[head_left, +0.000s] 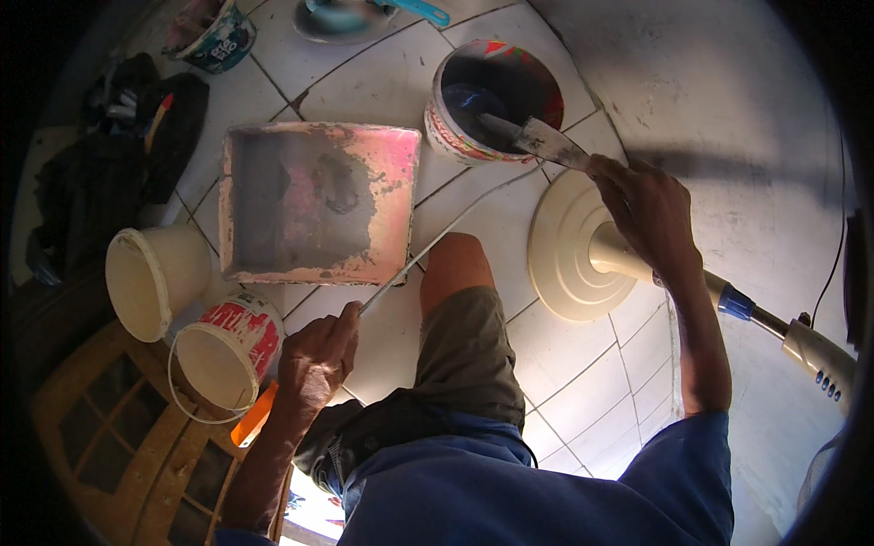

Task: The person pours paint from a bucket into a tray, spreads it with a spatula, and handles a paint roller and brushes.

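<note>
Right hand (646,209) closed round flat grey-smeared scraper (553,146), blade over rim of round white-and-red plastic bucket (446,127). Left hand (319,355) closed round long thin grey strip (452,226), far end near same bucket. Bucket on white tiled floor (564,364), at 2 o'clock from shallow rectangular pink-orange tray (396,246); round cream pedestal base (560,250) at tray's 3 o'clock.

Tools, 2: scraper (553,146) in right hand (646,209), thin strip (390,285) in left hand (314,359); tray (396,227), 1, beyond left hand; buckets (187,268), 4 (three left of that hand, one beyond the right); fan stand (555,264), 1, beside right hand
</note>
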Demonstrator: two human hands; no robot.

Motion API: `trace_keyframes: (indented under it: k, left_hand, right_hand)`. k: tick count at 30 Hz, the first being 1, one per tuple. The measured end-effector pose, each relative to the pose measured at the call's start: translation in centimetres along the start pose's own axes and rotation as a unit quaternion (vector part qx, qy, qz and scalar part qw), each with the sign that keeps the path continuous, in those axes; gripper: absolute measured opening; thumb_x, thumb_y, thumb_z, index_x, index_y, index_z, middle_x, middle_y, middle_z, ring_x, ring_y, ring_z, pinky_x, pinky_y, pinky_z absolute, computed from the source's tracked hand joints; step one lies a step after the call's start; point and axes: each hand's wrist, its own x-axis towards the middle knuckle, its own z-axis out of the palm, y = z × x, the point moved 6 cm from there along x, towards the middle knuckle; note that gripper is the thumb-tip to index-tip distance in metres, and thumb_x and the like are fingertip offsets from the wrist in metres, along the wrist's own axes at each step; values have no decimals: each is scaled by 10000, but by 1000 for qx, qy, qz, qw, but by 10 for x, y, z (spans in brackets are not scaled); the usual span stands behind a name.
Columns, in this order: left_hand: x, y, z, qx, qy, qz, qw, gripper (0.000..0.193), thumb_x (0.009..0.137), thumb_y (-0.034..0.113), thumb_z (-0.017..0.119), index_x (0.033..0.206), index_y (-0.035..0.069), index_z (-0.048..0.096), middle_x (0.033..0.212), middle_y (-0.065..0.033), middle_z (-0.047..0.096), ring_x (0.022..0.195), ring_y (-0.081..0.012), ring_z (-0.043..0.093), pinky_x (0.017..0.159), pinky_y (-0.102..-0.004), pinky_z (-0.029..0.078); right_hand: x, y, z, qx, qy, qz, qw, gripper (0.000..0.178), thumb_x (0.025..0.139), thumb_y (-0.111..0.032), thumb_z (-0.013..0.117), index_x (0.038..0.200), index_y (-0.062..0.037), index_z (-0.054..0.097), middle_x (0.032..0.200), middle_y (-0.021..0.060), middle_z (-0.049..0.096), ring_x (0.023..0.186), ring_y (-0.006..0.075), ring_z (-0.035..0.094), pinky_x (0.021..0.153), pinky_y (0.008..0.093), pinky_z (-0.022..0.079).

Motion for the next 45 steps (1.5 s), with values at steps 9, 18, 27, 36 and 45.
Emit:
trace_keyframes:
  k: [9,18,27,36,45]
  left_hand:
    - [1,-3,-2,8,12,-15,1000,285,819,50,633,1099,49,584,642,-77,536,569,-225,565,513,-350,485]
    - [-1,-4,-6,2,27,-23,999,290,815,51,642,1101,47,591,641,-76,534,569,-225,562,515,-351,485]
    - [7,-2,-14,29,40,-7,999,289,817,64,651,1101,55,601,628,-71,515,556,-223,544,501,-356,467]
    - [-6,9,-5,-58,4,-46,997,310,817,79,645,1123,69,595,648,-63,520,576,-214,555,516,-345,479]
    - [9,19,-16,17,14,16,1000,297,810,85,641,1102,65,590,672,-57,516,609,-200,564,535,-336,498]
  right_hand:
    - [40,-21,20,-40,-7,-117,992,136,848,-158,565,796,-74,659,666,136,625,649,303,641,595,415,513]
    - [62,-20,37,-11,-29,-72,997,171,840,-172,577,939,-105,698,725,171,653,680,329,646,658,464,509]
    - [63,-13,37,26,46,-82,995,216,877,-225,524,806,-95,681,691,168,643,676,335,650,628,457,517]
    - [43,-3,30,-20,-83,12,996,202,893,-246,539,1005,-155,679,792,143,673,757,320,661,691,447,521]
    - [39,13,-6,2,-1,21,1000,210,916,-289,527,1028,-174,662,781,136,668,706,329,648,633,446,514]
